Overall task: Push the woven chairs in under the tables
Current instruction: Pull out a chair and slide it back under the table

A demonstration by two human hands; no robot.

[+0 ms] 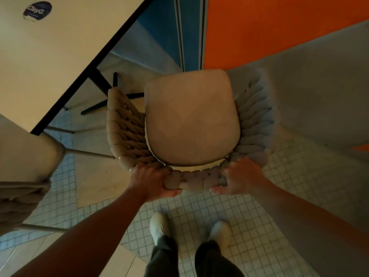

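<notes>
A beige woven chair (192, 118) with a padded seat cushion stands right below me, seen from above. Its thick braided backrest rim curves toward me. My left hand (151, 181) grips the rim at its left end and my right hand (238, 176) grips it at the right end. A pale table (60, 56) with a black edge lies to the upper left; the chair stands to the right of the table's edge, with only its left armrest close to the table's corner.
A second woven chair (24, 176) stands at the left edge, its seat beside the table corner. The table's black legs (103, 92) show beneath it. An orange and blue wall (259, 33) rises ahead, with a grey surface (319, 96) to the right. My feet (189, 228) stand on small white tiles.
</notes>
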